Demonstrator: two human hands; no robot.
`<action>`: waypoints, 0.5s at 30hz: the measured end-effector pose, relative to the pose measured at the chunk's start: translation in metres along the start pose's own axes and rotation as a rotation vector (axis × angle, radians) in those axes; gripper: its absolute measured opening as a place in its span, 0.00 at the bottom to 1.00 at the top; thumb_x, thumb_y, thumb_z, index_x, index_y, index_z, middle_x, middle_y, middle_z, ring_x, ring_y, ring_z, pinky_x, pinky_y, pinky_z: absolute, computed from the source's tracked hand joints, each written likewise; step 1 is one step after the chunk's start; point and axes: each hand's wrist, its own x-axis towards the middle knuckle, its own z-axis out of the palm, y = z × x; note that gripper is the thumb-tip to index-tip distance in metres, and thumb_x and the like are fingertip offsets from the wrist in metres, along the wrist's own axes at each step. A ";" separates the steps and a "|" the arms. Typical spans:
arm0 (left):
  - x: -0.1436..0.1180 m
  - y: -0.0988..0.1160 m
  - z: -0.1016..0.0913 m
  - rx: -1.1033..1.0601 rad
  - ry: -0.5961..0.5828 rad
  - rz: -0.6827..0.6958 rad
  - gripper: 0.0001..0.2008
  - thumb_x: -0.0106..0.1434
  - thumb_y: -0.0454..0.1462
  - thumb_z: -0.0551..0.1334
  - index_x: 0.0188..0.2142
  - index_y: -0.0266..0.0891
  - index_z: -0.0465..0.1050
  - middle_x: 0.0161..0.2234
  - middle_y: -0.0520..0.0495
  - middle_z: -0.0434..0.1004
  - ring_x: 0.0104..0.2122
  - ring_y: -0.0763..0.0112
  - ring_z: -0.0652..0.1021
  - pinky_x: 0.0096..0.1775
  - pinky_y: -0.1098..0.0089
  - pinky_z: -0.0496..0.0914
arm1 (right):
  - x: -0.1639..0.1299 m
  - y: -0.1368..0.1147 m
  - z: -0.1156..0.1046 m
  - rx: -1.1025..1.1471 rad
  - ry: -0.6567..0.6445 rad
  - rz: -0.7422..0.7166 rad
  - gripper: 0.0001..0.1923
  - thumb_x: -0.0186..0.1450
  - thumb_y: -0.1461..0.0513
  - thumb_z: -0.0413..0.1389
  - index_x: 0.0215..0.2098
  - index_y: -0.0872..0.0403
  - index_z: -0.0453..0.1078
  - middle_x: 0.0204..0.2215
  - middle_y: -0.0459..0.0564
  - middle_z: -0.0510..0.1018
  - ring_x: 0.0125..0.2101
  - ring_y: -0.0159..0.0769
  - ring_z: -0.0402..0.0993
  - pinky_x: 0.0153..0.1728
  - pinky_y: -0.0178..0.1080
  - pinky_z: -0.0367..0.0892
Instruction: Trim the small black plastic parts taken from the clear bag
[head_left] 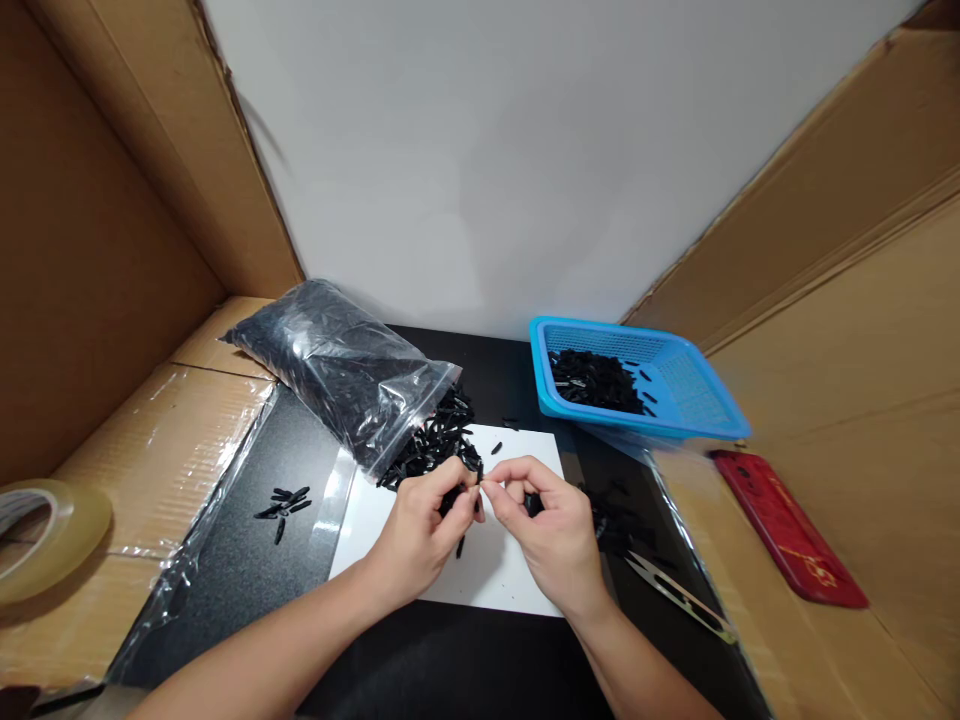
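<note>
My left hand [424, 535] and my right hand [551, 530] meet over a white sheet [495, 575], fingertips pinched together on a small black plastic piece [478, 488]. A second black piece sticks down below my left fingers. Just beyond the hands, a pile of black pieces [439, 440] spills from the mouth of a clear plastic bag [337, 370] full of the same parts.
A blue basket [690, 395] holding black pieces stands at the right back. A few loose pieces [285, 502] lie on the black mat at left. Small snips [679, 595] lie right of my right hand, beside a red flat case [791, 540]. A tape roll [41, 535] sits far left. Cardboard walls enclose both sides.
</note>
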 end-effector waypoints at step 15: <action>0.004 0.002 -0.008 -0.132 -0.182 -0.101 0.11 0.69 0.42 0.55 0.30 0.41 0.62 0.24 0.53 0.69 0.22 0.77 0.65 0.24 0.76 0.58 | 0.002 -0.003 -0.003 -0.081 -0.126 -0.163 0.06 0.62 0.66 0.53 0.28 0.51 0.63 0.13 0.35 0.66 0.14 0.26 0.63 0.19 0.28 0.61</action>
